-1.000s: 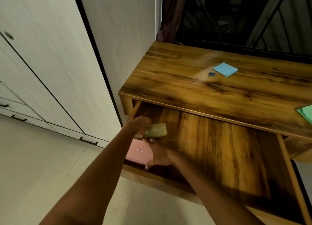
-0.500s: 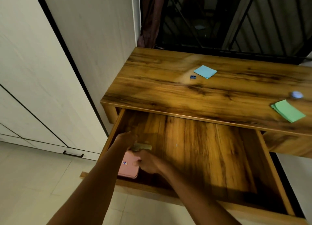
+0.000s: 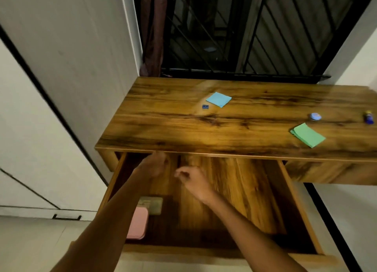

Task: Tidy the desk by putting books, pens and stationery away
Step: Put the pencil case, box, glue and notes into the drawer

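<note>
In the open drawer (image 3: pixel 293 200) a pink case (image 3: pixel 137 223) lies at the near left corner, an olive case (image 3: pixel 153 204) touching its far end. My left hand (image 3: pixel 154 165) hovers above, empty, fingers loose. My right hand (image 3: pixel 193 179) beside it is empty, half curled. On the desk (image 3: pixel 183 128) lie a blue sharpener (image 3: pixel 205 106), blue notes (image 3: pixel 218 99), green notes (image 3: pixel 307 135), a round eraser (image 3: pixel 315 116), a glue stick (image 3: pixel 369 117)
</note>
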Demonstrator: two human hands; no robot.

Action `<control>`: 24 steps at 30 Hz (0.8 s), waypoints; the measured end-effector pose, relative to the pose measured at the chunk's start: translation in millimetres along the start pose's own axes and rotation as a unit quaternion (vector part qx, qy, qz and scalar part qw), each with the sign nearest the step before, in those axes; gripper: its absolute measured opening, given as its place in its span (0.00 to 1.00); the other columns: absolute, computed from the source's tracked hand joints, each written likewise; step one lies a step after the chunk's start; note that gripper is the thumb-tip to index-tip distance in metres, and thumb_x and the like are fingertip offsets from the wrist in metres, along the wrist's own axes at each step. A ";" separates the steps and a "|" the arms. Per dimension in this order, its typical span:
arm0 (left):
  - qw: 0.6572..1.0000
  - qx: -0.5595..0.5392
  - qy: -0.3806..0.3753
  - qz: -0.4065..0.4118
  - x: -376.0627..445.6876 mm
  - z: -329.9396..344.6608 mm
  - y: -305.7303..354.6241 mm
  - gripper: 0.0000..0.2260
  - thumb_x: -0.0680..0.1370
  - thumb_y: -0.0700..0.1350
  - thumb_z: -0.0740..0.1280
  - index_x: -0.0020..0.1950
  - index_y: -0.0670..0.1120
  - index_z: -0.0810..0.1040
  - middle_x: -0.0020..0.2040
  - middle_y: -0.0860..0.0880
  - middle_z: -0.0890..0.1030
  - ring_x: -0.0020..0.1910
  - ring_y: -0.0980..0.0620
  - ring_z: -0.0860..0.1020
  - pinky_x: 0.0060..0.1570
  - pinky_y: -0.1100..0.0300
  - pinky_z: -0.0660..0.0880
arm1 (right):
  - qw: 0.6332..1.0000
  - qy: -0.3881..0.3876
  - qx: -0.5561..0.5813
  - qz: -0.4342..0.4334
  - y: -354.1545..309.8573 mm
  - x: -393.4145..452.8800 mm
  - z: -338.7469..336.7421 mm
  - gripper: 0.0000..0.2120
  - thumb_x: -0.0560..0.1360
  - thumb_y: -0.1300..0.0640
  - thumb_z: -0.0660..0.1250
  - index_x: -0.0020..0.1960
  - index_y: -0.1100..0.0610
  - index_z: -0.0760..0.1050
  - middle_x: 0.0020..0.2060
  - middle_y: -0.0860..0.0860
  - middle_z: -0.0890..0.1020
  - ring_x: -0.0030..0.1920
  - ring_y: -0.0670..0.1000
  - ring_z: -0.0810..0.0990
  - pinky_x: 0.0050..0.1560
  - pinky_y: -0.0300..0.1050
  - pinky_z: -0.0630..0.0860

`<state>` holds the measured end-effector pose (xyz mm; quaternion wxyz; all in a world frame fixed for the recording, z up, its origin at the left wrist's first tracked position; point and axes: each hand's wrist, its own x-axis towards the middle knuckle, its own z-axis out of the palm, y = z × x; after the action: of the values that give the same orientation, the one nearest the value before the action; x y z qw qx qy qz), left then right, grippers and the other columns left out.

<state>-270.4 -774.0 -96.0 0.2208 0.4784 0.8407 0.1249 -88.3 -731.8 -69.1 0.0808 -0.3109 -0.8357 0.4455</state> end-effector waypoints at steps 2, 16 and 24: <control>0.998 -0.037 0.058 0.005 13.2 -11.2 37.7 0.12 0.77 0.41 0.63 0.59 0.50 0.76 0.57 0.46 0.80 0.58 0.46 0.78 0.57 0.49 0.75 | 0.997 0.082 0.000 0.005 11.3 5.9 -39.3 0.09 0.78 0.57 0.63 0.52 0.53 0.82 0.51 0.50 0.84 0.50 0.51 0.82 0.48 0.40 0.73; 0.960 -0.126 0.238 -0.071 191.2 7.6 177.2 0.35 0.78 0.51 0.66 0.78 0.50 0.49 0.78 0.37 0.45 0.76 0.36 0.45 0.74 0.45 0.47 | 0.886 0.293 -0.266 0.242 183.6 111.7 -332.0 0.35 0.75 0.35 0.58 0.77 0.46 0.52 0.78 0.56 0.46 0.76 0.67 0.45 0.73 0.65 0.44; 0.953 -0.073 0.266 -0.126 263.8 25.9 200.3 0.27 0.81 0.48 0.60 0.78 0.47 0.54 0.77 0.37 0.50 0.76 0.36 0.49 0.74 0.42 0.49 | 0.847 0.264 -0.264 0.379 249.3 162.8 -389.5 0.38 0.75 0.33 0.53 0.78 0.47 0.44 0.77 0.55 0.38 0.74 0.71 0.39 0.69 0.72 0.40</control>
<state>-224.9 -444.8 -100.6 0.0380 0.3005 0.9110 0.2799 54.7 -262.9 -60.5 0.0380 -0.7188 -0.6861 0.1056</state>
